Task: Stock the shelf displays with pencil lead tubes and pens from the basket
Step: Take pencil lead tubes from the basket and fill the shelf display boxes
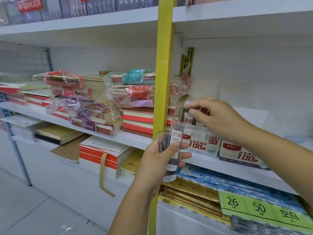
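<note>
Clear lead tubes (175,135) fan upright in the left hand (157,158), seemingly three.

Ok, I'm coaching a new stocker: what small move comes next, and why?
Probably seat the tube the right hand pinches fully into the display box: it stands at the box's back row, and the left hand holds more tubes.

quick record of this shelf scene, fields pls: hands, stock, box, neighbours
left hand: grips a fan of lead tubes
right hand: pinches single tube above display box
display box: HB 0.5, on white shelf, tubes standing inside
left of yellow post: wrapped notebook stacks
</note>
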Tool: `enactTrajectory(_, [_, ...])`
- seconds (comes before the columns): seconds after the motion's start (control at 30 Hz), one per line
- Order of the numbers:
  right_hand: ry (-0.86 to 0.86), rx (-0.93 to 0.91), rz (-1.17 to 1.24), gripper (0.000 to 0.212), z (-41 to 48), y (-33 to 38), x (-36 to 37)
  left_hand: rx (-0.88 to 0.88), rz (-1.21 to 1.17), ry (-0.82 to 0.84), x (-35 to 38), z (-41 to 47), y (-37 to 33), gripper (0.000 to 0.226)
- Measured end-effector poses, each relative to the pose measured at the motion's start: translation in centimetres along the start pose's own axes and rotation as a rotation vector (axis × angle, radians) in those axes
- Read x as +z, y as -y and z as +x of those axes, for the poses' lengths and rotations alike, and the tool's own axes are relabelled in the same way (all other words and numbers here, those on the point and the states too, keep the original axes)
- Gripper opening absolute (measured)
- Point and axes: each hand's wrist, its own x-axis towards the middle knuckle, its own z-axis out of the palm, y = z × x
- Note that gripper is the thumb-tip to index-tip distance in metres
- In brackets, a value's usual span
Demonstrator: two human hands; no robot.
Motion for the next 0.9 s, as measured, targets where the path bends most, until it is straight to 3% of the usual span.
enactTrajectory(0.07, [0.176, 0.052, 0.221, 0.027, -1.2, 1.1, 0.0, -0.003, -0.019, 0.030, 0.3, -0.1, -0.1, 0.015])
enactTrajectory(0.13, [0.244, 0.086, 0.353, 0.024, -2.0, 1.4, 0.2, -0.003, -0.033, 0.063, 0.7, -0.3, -0.1, 0.018])
enactTrajectory(0.33, [0.057, 0.191, 0.541, 0.018, -3.0, 0.4, -1.0, -0.026, -0.080, 0.161, 0.6, -0.3, 0.5, 0.032])
enactTrajectory(0.5, [0.118, 0.171, 0.466, 0.026, -3.9, -0.5, -1.9, 0.028, -0.105, 0.030, 0.1, 0.0, 0.4, 0.031])
enactTrajectory(0.6, [0.195, 0.143, 0.374, 0.018, -4.2, -0.6, -2.0, 0.057, -0.074, -0.048, -0.2, 0.2, 0.1, 0.027])
enactTrajectory(0.77, [0.188, 0.046, 0.273, 0.018, -3.7, 0.6, -1.3, 0.073, 0.014, -0.038, -0.5, 0.4, -0.4, 0.022])
enactTrajectory(0.9, [0.225, -0.016, 0.260, 0.058, -3.0, 1.0, -1.1, 0.069, 0.050, 0.005, -0.9, 0.4, -0.6, 0.018])
